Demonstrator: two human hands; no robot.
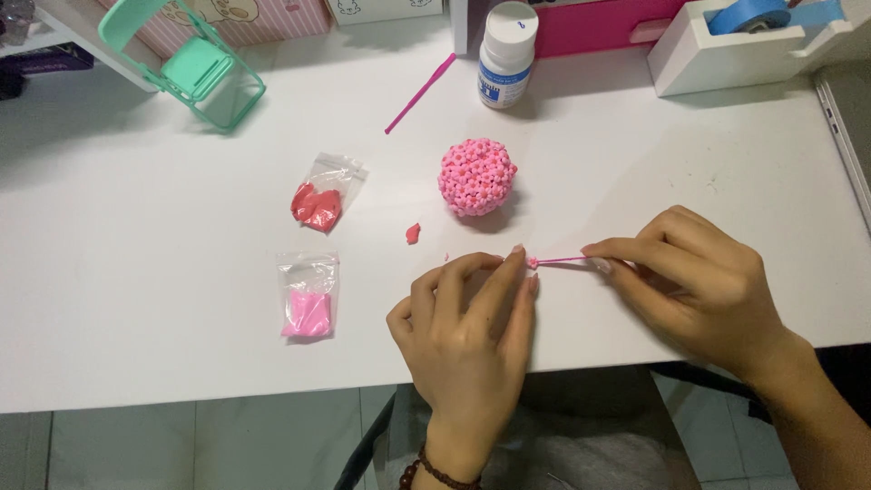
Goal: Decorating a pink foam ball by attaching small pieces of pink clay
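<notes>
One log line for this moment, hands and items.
left hand: pinching tiny pink piece | right hand: holding thin pink tool to it | pink flower ball: on table, untouched

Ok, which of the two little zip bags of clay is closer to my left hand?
The bag of light pink clay, the lower one, lies closer to your left hand. The bag of red clay sits farther up the table, toward the green stand.

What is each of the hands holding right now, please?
Left hand: fingertips pinched on a tiny pink clay piece.
Right hand: closed on a thin pink stick tool.
</notes>
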